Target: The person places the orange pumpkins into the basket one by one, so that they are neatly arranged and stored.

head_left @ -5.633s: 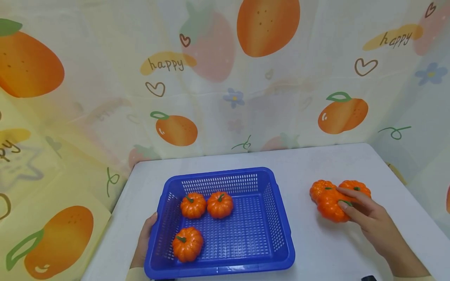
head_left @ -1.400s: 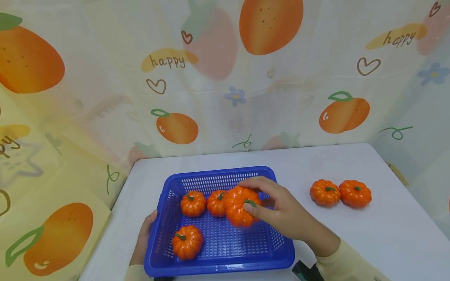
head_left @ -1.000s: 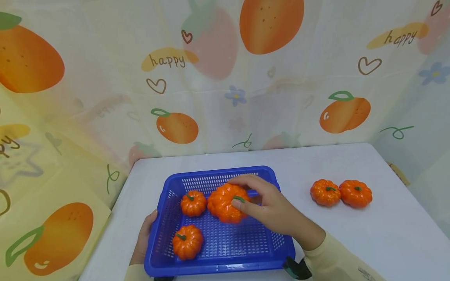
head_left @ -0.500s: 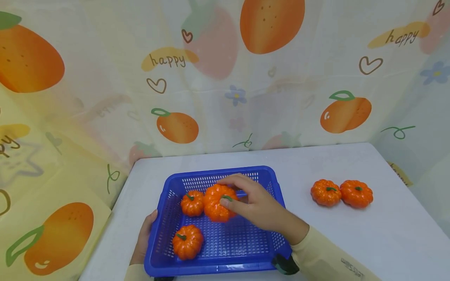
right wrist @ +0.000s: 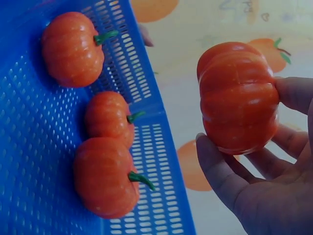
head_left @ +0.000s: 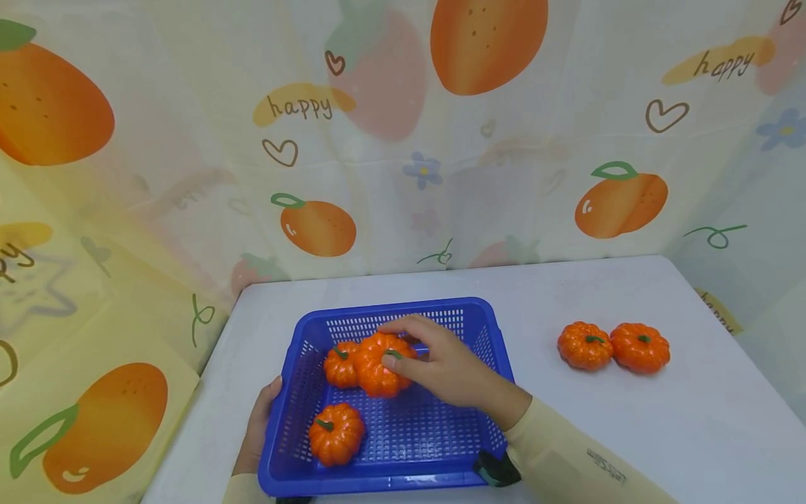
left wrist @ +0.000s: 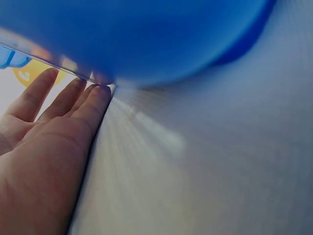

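My right hand grips a small orange pumpkin with a green stem, thumb by the stem and fingers round its far side. It hangs over the blue basket. In the right wrist view the held pumpkin shows apart from the three pumpkins in the basket. Of those, one pumpkin stands at the back left and another at the front left; the third is hidden behind the held one in the head view. My left hand touches the basket's left side, its fingers fairly straight at the rim.
Two more pumpkins, one beside the other, sit on the white table to the right of the basket. A fruit-printed curtain hangs behind the table.
Since the earliest frame, my right hand has carried the pumpkin from the right of the table to over the basket, lately drifting further left. My left hand stays at the basket's side.
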A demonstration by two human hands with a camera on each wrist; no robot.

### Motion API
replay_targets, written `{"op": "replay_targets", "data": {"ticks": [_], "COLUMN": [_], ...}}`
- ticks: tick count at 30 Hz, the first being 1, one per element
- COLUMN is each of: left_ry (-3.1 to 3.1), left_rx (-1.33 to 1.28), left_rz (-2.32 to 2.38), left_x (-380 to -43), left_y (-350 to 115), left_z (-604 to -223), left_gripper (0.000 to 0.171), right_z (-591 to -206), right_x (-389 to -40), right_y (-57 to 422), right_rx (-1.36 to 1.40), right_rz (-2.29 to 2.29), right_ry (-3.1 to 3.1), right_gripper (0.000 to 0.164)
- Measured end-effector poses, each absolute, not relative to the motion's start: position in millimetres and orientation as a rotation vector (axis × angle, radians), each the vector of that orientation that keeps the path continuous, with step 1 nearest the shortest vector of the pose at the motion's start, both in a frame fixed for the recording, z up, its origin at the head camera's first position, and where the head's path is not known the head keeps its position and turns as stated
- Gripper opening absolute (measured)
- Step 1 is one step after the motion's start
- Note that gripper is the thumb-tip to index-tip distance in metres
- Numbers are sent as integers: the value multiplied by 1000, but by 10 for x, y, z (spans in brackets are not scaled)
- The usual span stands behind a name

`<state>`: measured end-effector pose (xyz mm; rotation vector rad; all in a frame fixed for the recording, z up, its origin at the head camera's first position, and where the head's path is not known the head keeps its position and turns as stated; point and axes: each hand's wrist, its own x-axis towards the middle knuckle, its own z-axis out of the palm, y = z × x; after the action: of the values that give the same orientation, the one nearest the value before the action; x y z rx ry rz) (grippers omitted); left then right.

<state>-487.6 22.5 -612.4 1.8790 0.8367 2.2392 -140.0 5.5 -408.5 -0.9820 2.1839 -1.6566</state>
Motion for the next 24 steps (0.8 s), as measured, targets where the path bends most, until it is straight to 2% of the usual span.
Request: {"op": "replay_targets", "data": {"ticks": [2,7,14,21,24], "left_ry": [873,1200,989,1157,1175], "left_rx": [1885,1875,1841,1949,1937], "left_rz": [2277,2391,2334,2291,2299], "left_x": [-4919,-4784,-4808,-4804,-4801], "left_y": [246,220,191,133,140], "left_z": [-6196,-6183,-6155,-6210,-6226], "left_gripper": [21,22,29,33,29], "right_z": [-4096,-4100,-4112,-4190,-4223], "right_x": [-1424,-1479,-1515,-1551,-1564], "right_y": [38,3,-47,-96,-113], "right_rx": [-979,-977,-983,-1012,-1030], "right_rz": [-1650,-1635,-1612,-1574,-1558], "right_ry": [2202,2222,2229,2192,2169], "right_gripper": [41,42,42,40,40]}}
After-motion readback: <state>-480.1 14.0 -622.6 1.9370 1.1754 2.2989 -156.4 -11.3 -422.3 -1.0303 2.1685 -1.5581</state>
